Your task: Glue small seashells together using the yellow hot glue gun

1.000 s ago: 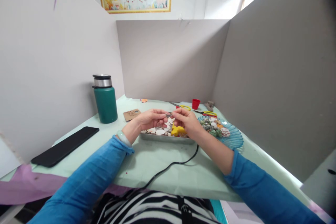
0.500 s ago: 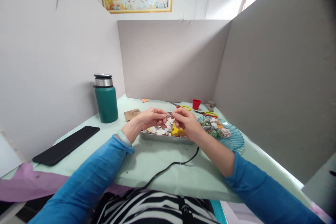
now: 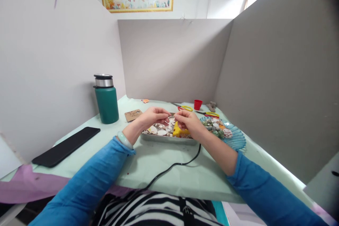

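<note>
My left hand (image 3: 154,117), with a pale bangle at its wrist, is closed in a pinch above a metal tray (image 3: 169,141). Facing it, my right hand (image 3: 190,123) also pinches, its fingertips close to the left ones. Something small and thin seems to be between the fingertips, too small to name. Below the hands, the tray holds white shells (image 3: 162,132) and a yellow tool (image 3: 180,131) that looks like a glue gun, partly hidden by my right hand. A black cord (image 3: 173,165) runs from the tray to the table's front edge.
A blue glass plate (image 3: 239,137) of shells and green pieces stands right of the tray. Scissors (image 3: 185,108), more scissors (image 3: 209,114) and a red cup (image 3: 198,105) are behind. At left are a green bottle (image 3: 106,104), brown card (image 3: 132,115) and black flat case (image 3: 67,146). Grey panels (image 3: 174,60) enclose the table.
My fingertips have drawn slightly apart, and the small greyish thing between them shows less clearly. The view has shifted a little; the tray and other things stay put.
</note>
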A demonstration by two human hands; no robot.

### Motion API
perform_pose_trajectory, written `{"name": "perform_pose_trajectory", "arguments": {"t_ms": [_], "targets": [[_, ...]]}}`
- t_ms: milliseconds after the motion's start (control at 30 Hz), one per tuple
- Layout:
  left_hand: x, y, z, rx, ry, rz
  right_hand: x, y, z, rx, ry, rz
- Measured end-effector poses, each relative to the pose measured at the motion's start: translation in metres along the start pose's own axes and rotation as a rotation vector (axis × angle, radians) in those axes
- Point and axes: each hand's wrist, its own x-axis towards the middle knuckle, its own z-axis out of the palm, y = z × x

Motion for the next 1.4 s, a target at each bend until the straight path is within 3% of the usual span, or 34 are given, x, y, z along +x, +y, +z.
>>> {"name": "perform_pose_trajectory", "arguments": {"t_ms": [167, 300, 400, 633, 733, 800, 900, 1000, 1100, 1200, 1300, 1400], "targets": [[0.000, 0.002, 0.007, 0.341, 0.093, 0.154, 0.001, 0.000, -0.001, -0.209, 0.089, -0.036], [0.001, 0.002, 0.010, 0.476, 0.130, 0.199, 0.004, 0.000, -0.003, -0.122, 0.046, 0.082], [0.000, 0.003, 0.010, 0.465, 0.128, 0.211, 0.005, -0.001, -0.005, -0.035, 0.000, 0.132], [0.001, 0.002, -0.003, 0.244, 0.172, 0.154, -0.003, -0.005, -0.003, -0.218, -0.080, -0.143], [0.005, -0.004, -0.009, 0.315, 0.177, 0.047, -0.003, -0.007, -0.001, -0.010, -0.095, -0.020], [0.008, -0.008, -0.012, 0.499, 0.208, 0.026, -0.001, -0.008, -0.002, 0.169, -0.118, 0.096], [0.010, -0.012, -0.015, 0.833, 0.284, 0.086, 0.001, -0.009, -0.004, 0.357, -0.189, 0.259], [0.011, -0.013, -0.018, 0.952, 0.321, 0.137, 0.003, -0.010, -0.006, 0.449, -0.230, 0.393], [0.010, -0.011, -0.017, 0.928, 0.357, 0.175, 0.004, -0.011, -0.006, 0.472, -0.221, 0.452], [0.007, -0.007, -0.011, 0.775, 0.278, 0.193, 0.004, -0.010, -0.004, 0.457, -0.162, 0.457], [0.003, -0.003, -0.002, 0.472, 0.130, 0.173, 0.003, -0.006, 0.000, 0.363, -0.094, 0.363], [0.001, -0.002, 0.005, 0.352, 0.078, 0.152, 0.001, 0.001, 0.005, 0.179, -0.037, 0.230]]}}
